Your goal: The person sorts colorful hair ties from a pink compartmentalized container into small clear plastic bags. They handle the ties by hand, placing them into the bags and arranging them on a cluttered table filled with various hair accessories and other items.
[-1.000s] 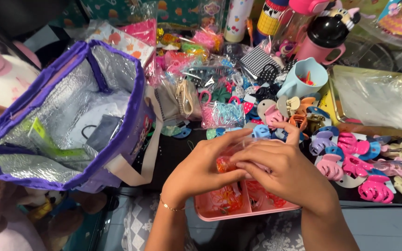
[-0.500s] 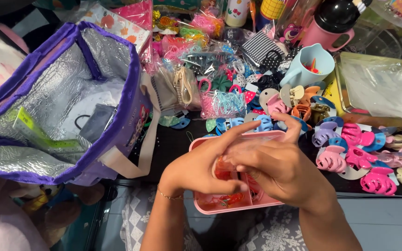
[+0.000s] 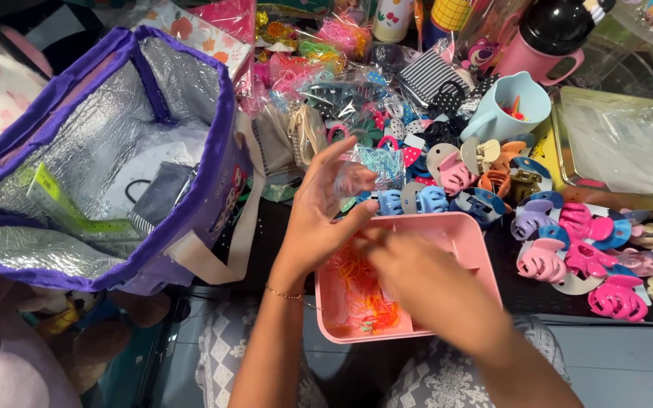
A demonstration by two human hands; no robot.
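The pink tray (image 3: 485, 261) is positioned directly below both hands. The left hand (image 3: 319, 215) is spread open, nothing gripped. The right hand (image 3: 417, 276) is blurred; its fingers' state cannot be told. Orange elastic bands (image 3: 357, 291) are held in the tray's left compartment. Hair claws (image 3: 568, 242) crowd the worktop right of the fingers; an open purple bag (image 3: 190, 219) stands left.

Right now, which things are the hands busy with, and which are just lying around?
In use:
- left hand, open over the pink tray
- right hand, blurred, inside the tray
- orange bands in the tray

Lying about:
- purple bag
- hair claws
- blue cup
- pink bottle
- striped pouch
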